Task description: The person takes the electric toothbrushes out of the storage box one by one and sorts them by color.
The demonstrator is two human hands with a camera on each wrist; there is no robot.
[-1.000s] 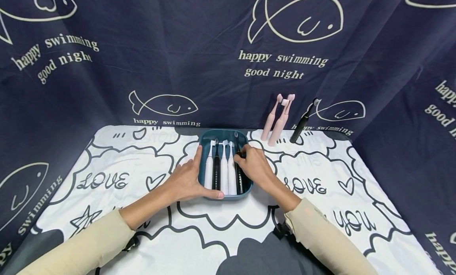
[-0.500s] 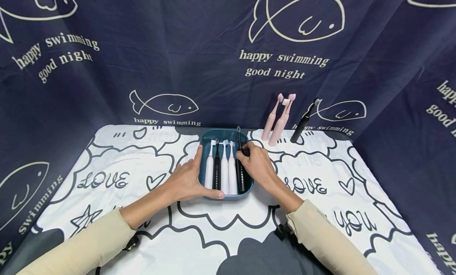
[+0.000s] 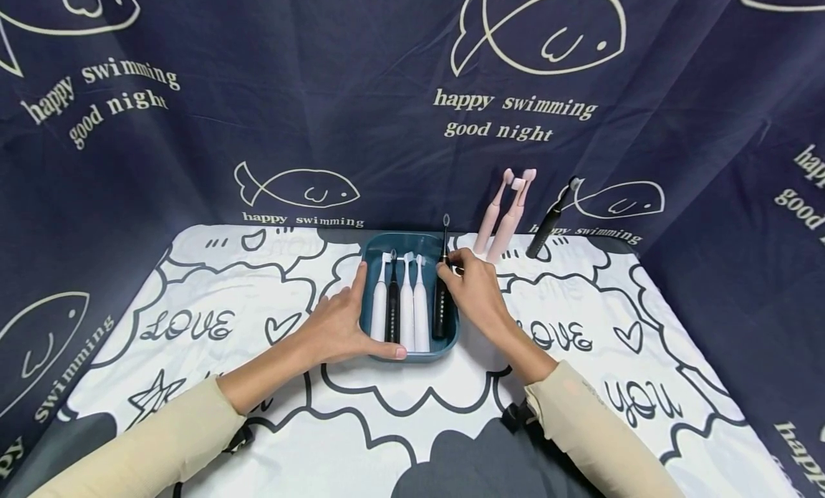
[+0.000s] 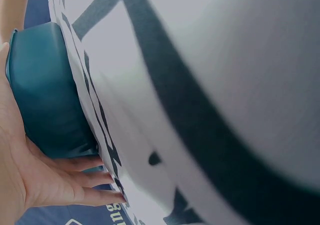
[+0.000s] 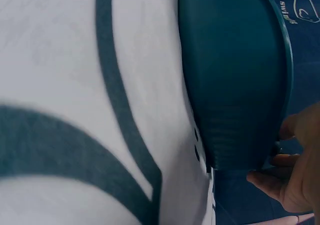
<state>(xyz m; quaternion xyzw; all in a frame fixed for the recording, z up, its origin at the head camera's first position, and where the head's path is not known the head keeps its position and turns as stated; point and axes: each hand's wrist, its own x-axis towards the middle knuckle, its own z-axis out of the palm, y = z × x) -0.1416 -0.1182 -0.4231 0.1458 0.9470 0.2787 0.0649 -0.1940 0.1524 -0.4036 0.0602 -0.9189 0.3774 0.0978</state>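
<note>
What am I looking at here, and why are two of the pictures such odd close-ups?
There is no machine here: a person works with two bare hands and wears three cameras. The wide picture comes from a camera on the head, looking down at a table covered by a cartoon-print cloth. The two close-ups come from cameras strapped to the wrists, so they see the cloth and the teal tray from very near.

The left hand rests against the side of the teal tray, with straight fingers and the thumb along its near edge. The right hand pinches a black electric toothbrush, tilted up out of the tray's right side. Three white toothbrushes and another black one lie in the tray. Two pink toothbrushes and one more black toothbrush lean on the blue backdrop.
</note>
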